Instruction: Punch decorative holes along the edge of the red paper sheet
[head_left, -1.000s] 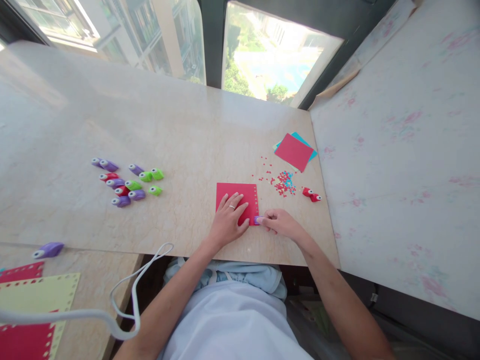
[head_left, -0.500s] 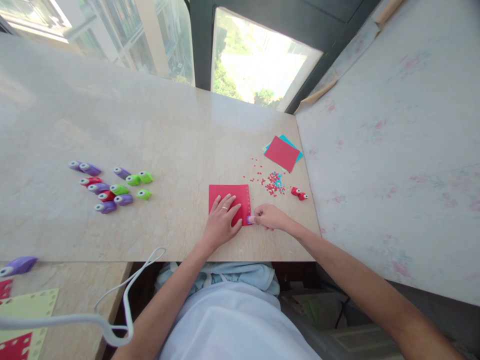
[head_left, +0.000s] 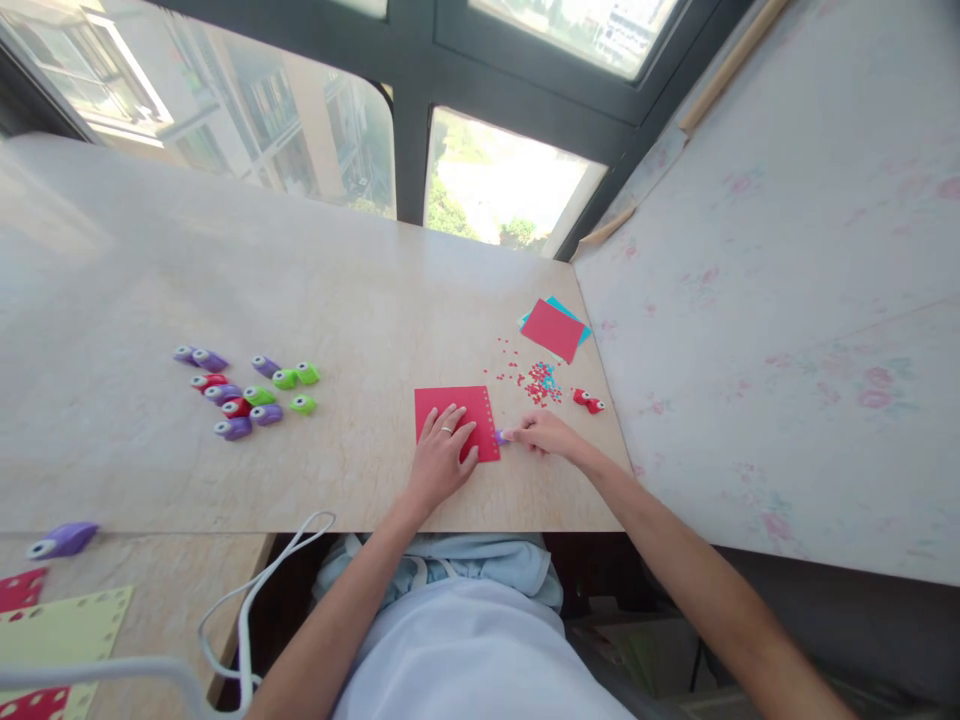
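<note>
A person sat at a pale marble table (head_left: 300, 290) under a window, seen from above. The left hand (head_left: 441, 455) lay flat on a red card (head_left: 452, 414) near the table's front edge, fingers spread apart and pressing the card down, a ring on one finger. The right hand (head_left: 545, 434) sat just right of the card, its fingers pinched together around a small purple punch (head_left: 500, 437) that touched the card's right edge. A row of small holes ran along that right edge.

Beyond the right hand lay a scatter of red and blue paper bits (head_left: 538, 377), with a red punch (head_left: 588, 401) just beside them. Farther back, near the table's right edge, a red sheet (head_left: 552, 329) lay on top of a blue one.

Well apart to the left was a cluster of punches (head_left: 246, 386) in purple, green and red. On a lower surface at the bottom left lay another purple punch (head_left: 63, 540), a yellow card (head_left: 64, 625) with punched edges and red cards. A white cable (head_left: 247, 600) looped near the person's lap.
</note>
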